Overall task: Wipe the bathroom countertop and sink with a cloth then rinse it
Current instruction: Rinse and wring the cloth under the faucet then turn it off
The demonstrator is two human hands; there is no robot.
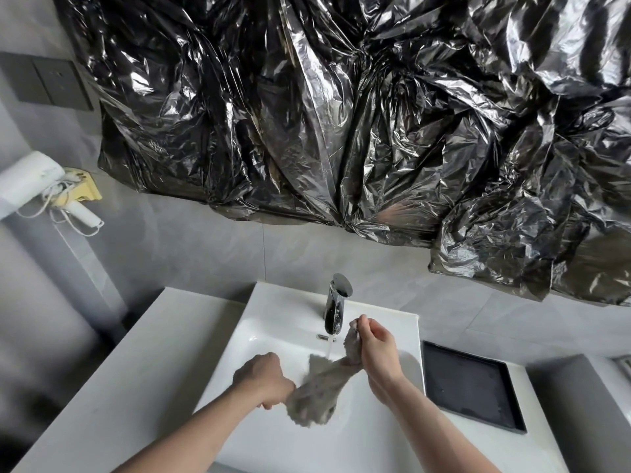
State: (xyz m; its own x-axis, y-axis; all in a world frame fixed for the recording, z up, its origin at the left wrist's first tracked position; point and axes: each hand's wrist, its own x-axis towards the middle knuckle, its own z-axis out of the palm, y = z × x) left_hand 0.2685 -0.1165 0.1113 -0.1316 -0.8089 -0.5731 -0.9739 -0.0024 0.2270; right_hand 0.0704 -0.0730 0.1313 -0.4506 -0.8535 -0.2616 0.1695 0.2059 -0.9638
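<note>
Cloth, grey and wet, is being held stretched over the white sink in the head view, running from the near left up toward the far right. Its upper end is passing just beside the thin stream of water that is falling from the chrome faucet at the far edge of the basin. The left hand is gripping the lower end of the cloth in a closed fist, knuckles facing up, and a loose bunch of fabric is hanging out of the fist toward the near side. The right hand is pinching the upper end between thumb and curled fingers, just to the right of the faucet spout. Both forearms are reaching in from the near edge and are hanging above the basin. The white countertop is extending to the left of the sink. A black rectangular tray is lying flat on the counter to the right of the basin, apart from the right hand. Crumpled black plastic sheeting is covering the far wall above the faucet. A white hair dryer is sitting in a wall holder at the far left, with its cord hanging in loops below it. A dark switch plate is mounted on the wall above the dryer.
</note>
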